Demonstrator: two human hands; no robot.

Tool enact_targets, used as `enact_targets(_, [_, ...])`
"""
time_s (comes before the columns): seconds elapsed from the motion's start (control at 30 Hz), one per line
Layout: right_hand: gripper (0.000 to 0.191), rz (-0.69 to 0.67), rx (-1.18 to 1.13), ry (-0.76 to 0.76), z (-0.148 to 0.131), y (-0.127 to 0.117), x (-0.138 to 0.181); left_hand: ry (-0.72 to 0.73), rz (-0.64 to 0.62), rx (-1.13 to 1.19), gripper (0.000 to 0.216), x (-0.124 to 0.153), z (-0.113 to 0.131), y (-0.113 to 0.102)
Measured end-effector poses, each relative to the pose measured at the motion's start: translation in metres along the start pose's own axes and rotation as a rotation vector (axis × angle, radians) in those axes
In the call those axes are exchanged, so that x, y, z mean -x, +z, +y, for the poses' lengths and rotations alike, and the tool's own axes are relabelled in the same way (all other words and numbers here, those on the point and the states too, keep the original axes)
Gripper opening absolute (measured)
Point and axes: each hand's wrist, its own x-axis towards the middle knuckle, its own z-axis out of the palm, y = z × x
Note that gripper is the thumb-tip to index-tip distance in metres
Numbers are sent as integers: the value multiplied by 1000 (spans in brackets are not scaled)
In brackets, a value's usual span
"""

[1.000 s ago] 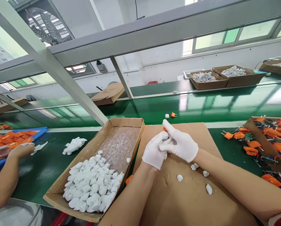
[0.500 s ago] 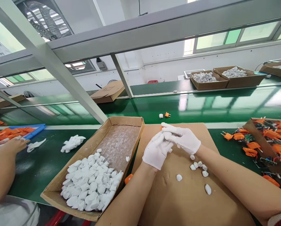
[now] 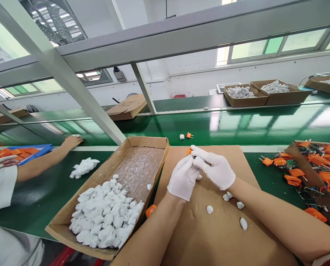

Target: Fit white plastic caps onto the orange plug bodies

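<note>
Both white-gloved hands raised together over the brown cardboard sheet [image 3: 209, 236] on the green worktop [image 3: 43, 199]. Left hand [image 3: 183, 180] and right hand [image 3: 217, 169] pressed fingertip to fingertip, grip of each closed on one small orange plastic plug part [image 3: 189, 151], of which only a sliver shows at the fingertips, just above the sheet's far edge. Exact share of the hold between the two hands hard to tell.

Scattered on the sheet just below the right wrist: several small white plastic caps [image 3: 209, 209]. To the left, touching the sheet's edge, a shallow brown cardboard tray [image 3: 138, 146], its near half heaped with white plastic caps [image 3: 104, 218], its far half bare. Beyond the hands, on the green conveyor belt [image 3: 237, 127], a lone orange plug with a white piece beside it [image 3: 186, 136]. At far right, a brown cardboard box of orange parts and circuit boards [image 3: 317, 166], with a few loose orange pieces [image 3: 278, 161] on the worktop beside it.

At far left, a co-worker's bare arm [image 3: 45, 160] stretched toward the belt, beside a crumpled white cloth glove [image 3: 83, 167] and a blue tray of orange parts [image 3: 21, 152].
</note>
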Motion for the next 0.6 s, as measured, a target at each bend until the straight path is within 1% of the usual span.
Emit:
enact_targets(0.07, [47,4,-1,-51,4,1,0,19,11,4,36,0,0,1])
enact_targets(0.13, [63,28,-3,-123,7,1,0,61,42,-3,39,0,1,3])
enact_targets(0.2, [72,69,33,-143,8,1,1,84,44,-13,41,1,3,4])
enact_targets(0.23, [70,92,63,-130,7,1,1,90,30,-17,41,1,4,5])
enact_targets(0.3, [57,128,118,-107,7,0,2,92,11,-28,41,1,5,6])
enact_targets(0.4, [42,143,155,-182,6,-1,2,104,62,-27,47,3,5,7])
enact_targets(0.5, [38,129,212,-270,8,-1,3,102,98,-26,46,3,4,8])
enact_targets(0.6, [42,122,299,-338,11,1,6,106,97,-35,45,3,3,8])
